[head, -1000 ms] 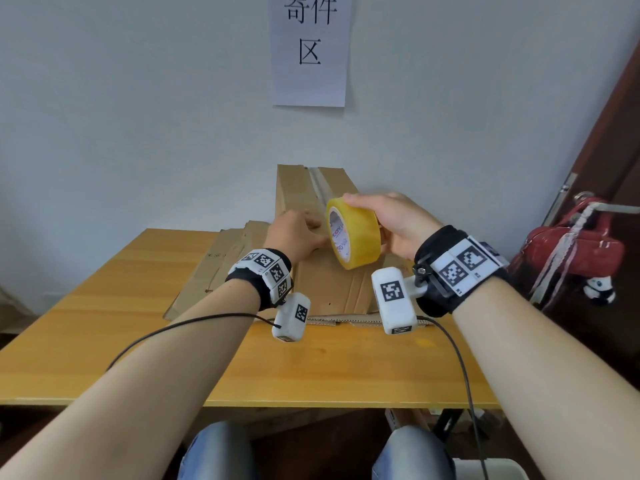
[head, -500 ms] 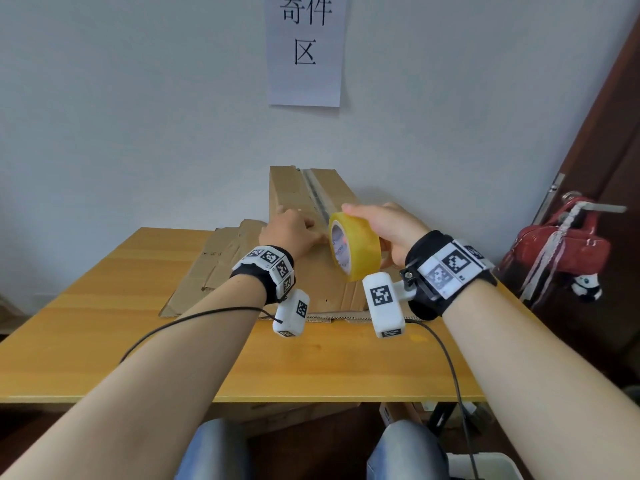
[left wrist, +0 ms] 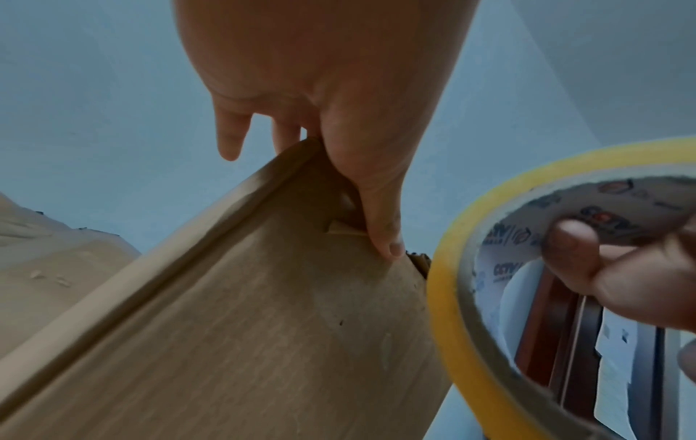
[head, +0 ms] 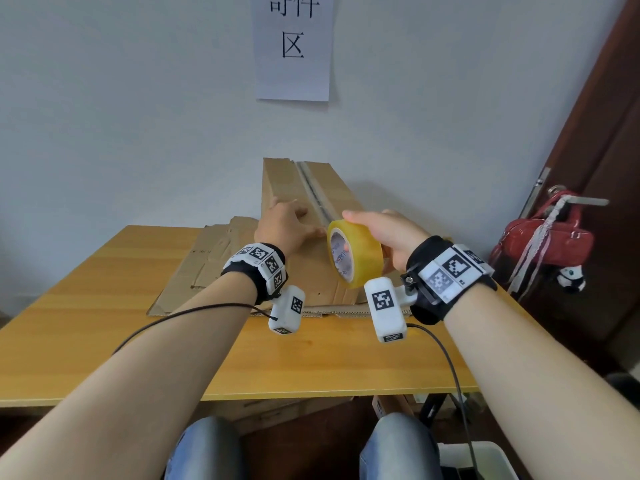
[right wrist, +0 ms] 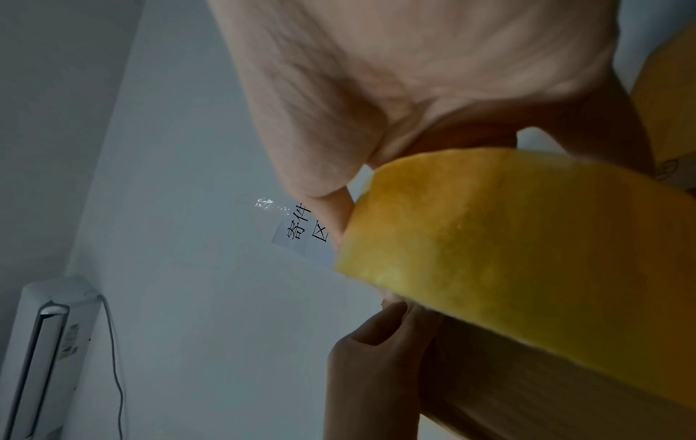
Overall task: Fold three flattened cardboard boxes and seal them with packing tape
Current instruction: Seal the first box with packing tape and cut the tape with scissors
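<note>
Folded brown cardboard box [head: 304,209]: stands on the light wooden table [head: 104,341] against the white wall, top seam facing up. Left hand [head: 284,226]: fingers straight, pressing the box's top flap. Yellow roll of packing tape [head: 353,254]: held upright just right of the box; right hand [head: 384,233] curled round its rim. Flattened brown cardboard sheets [head: 207,261]: lying beside the box. Red handbag [head: 547,237]: hanging at far right.

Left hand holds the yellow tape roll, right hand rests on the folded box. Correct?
Hands are swapped. In the head view the right hand holds the yellow tape roll, thumb inside its core in the left wrist view, and the left hand rests on the folded box.
</note>
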